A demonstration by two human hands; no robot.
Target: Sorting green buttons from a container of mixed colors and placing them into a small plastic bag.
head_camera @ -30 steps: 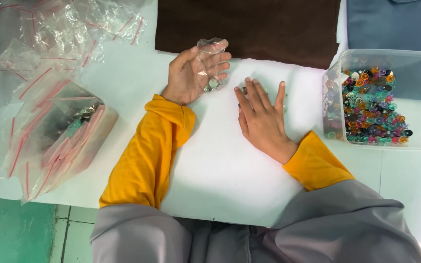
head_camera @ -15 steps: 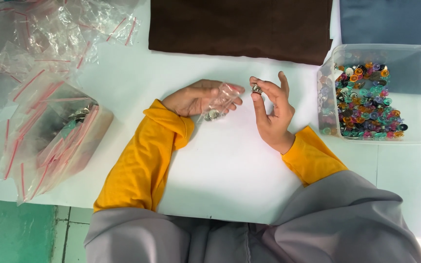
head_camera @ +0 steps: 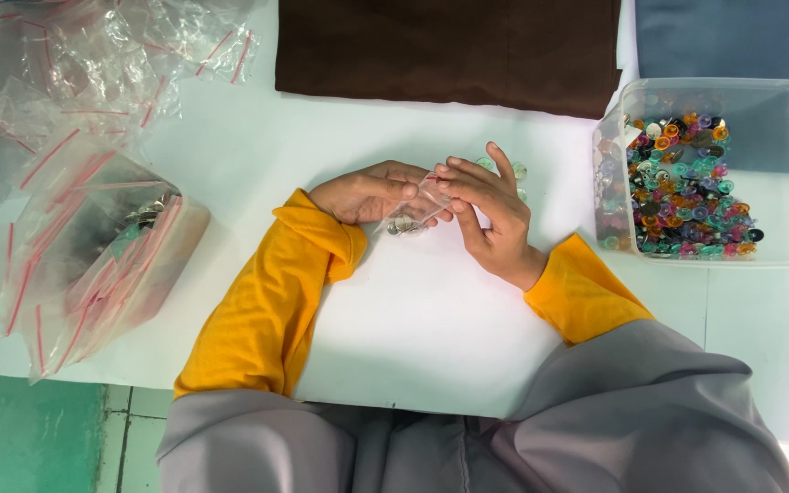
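The left hand (head_camera: 372,194) rests on the white counter (head_camera: 431,319), its grip pinched on a small clear zip bag (head_camera: 410,212) with a few small round pieces gathered in its lower end. The right hand (head_camera: 490,215) meets it from the other side, fingertips closed on the bag's upper edge, so both grips grasp the same bag between them. Just beyond the right fingers lie a few loose pale green buttons (head_camera: 504,170). Further to the right of that grip stands a clear plastic tub (head_camera: 783,173) of mixed coloured buttons. Well to the left of the left grip sits a heap of red-striped zip bags (head_camera: 93,246), some filled. The step in hand looks like filling or sealing the small bag; pressing its strip shut would call for both grips holding the mouth level.
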